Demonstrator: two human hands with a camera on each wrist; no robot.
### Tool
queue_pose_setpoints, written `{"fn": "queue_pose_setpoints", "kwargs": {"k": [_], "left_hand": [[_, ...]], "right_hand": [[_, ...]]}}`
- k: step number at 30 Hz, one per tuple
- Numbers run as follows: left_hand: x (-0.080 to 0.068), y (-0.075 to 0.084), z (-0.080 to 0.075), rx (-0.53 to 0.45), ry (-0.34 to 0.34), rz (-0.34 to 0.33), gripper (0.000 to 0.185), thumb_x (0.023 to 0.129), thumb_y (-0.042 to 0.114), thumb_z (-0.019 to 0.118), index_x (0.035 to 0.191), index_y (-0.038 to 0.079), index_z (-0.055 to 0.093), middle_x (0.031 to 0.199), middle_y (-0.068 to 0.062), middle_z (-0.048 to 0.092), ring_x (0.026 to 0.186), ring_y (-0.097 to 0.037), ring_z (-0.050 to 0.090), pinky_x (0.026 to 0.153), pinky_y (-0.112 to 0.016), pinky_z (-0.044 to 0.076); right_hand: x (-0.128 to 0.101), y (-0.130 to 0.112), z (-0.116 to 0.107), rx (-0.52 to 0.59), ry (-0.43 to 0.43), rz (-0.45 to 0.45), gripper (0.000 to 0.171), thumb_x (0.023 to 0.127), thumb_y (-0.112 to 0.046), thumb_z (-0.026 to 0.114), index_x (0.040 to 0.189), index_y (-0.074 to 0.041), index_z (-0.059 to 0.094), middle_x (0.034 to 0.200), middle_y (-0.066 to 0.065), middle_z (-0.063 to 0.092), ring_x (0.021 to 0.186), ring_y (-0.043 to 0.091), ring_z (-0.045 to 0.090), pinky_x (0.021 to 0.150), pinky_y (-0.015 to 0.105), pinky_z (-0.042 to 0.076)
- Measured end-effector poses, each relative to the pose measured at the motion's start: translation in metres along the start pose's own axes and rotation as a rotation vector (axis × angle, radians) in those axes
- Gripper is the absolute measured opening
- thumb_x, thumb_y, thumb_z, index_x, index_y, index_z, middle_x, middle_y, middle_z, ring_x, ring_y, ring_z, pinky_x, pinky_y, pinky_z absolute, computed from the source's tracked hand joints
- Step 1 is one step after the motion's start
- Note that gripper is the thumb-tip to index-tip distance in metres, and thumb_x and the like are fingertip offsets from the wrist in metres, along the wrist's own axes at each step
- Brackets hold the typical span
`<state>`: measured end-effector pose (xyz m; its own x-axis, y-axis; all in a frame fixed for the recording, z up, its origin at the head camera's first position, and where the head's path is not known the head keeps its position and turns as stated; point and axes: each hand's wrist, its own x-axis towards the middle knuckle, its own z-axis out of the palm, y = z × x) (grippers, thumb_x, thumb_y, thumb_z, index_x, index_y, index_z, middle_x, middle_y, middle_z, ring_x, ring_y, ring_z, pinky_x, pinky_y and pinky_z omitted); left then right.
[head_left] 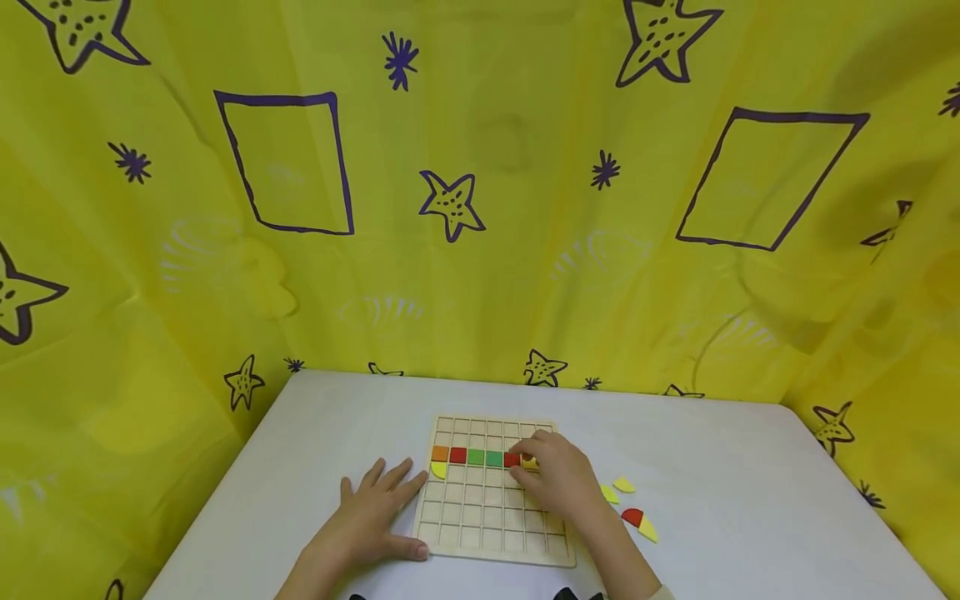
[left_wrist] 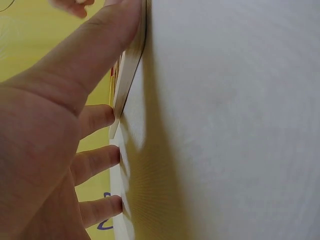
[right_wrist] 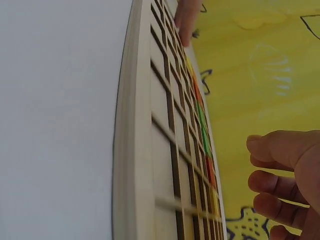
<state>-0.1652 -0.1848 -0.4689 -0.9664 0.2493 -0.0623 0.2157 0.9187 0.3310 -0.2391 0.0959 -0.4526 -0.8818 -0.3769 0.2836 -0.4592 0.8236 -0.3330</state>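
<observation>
A wooden grid board (head_left: 492, 517) lies on the white table. Across one of its upper rows run an orange tile (head_left: 439, 453), a red tile (head_left: 458, 455), two green tiles (head_left: 485, 458) and another red tile (head_left: 512, 460). Below the orange one sits a yellow rounded piece (head_left: 438, 471). My left hand (head_left: 372, 511) is spread out flat, its thumb and a fingertip at the board's left edge. Over the row's right end, my right hand (head_left: 553, 473) hovers with loosely bent fingers (right_wrist: 272, 150), nothing between them; it partly hides a yellow-orange piece (head_left: 530, 463).
Right of the board, loose on the table (head_left: 735, 500), lie two yellow pieces (head_left: 624, 484), a red rounded piece (head_left: 633, 517) and a yellow piece (head_left: 648, 530) against it. A yellow curtain (head_left: 517, 275) with stars hangs behind the table and at its sides.
</observation>
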Motion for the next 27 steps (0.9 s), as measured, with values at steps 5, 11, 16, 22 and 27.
{"fn": "queue_pose_setpoints", "kwargs": {"k": [5,11,16,22,27], "left_hand": [[-0.001,0.0,0.001,-0.013,0.001,0.008,0.098,0.052,0.076,0.057,0.137,0.031,0.035,0.146,-0.003,0.03,0.135,-0.041,0.015,0.087,-0.078,0.004],[-0.001,0.001,-0.001,-0.019,-0.005,0.006,0.098,0.053,0.076,0.057,0.137,0.031,0.035,0.146,-0.004,0.03,0.135,-0.041,0.015,0.087,-0.078,0.004],[-0.002,0.001,0.001,-0.021,-0.007,0.009,0.098,0.054,0.076,0.056,0.138,0.03,0.035,0.146,-0.003,0.03,0.135,-0.041,0.015,0.087,-0.078,0.004],[-0.004,-0.001,0.001,-0.009,0.001,0.019,0.097,0.055,0.076,0.056,0.138,0.03,0.035,0.146,-0.004,0.03,0.135,-0.041,0.015,0.087,-0.078,0.006],[-0.003,-0.001,0.0,-0.007,0.005,0.027,0.096,0.056,0.076,0.055,0.138,0.03,0.034,0.146,-0.004,0.029,0.135,-0.041,0.015,0.087,-0.078,0.006]], "right_hand": [[-0.012,0.02,-0.009,0.019,-0.004,0.097,0.02,0.077,-0.038,0.065,0.094,-0.028,0.067,0.085,-0.015,0.058,0.08,0.005,0.051,0.071,0.027,0.044],[-0.016,0.034,-0.019,0.035,-0.015,0.142,0.021,0.077,-0.037,0.064,0.096,-0.027,0.067,0.084,-0.015,0.058,0.081,0.006,0.053,0.072,0.029,0.043],[-0.02,0.044,-0.029,0.019,-0.038,0.178,0.023,0.075,-0.033,0.065,0.097,-0.027,0.066,0.082,-0.015,0.057,0.077,0.007,0.052,0.069,0.028,0.042],[-0.025,0.056,-0.037,0.036,-0.077,0.207,0.026,0.075,-0.033,0.067,0.1,-0.027,0.065,0.081,-0.014,0.056,0.072,0.007,0.05,0.067,0.026,0.04],[-0.026,0.062,-0.045,0.03,-0.111,0.21,0.027,0.072,-0.031,0.07,0.098,-0.025,0.066,0.081,-0.01,0.058,0.071,0.008,0.051,0.066,0.027,0.04]]}}
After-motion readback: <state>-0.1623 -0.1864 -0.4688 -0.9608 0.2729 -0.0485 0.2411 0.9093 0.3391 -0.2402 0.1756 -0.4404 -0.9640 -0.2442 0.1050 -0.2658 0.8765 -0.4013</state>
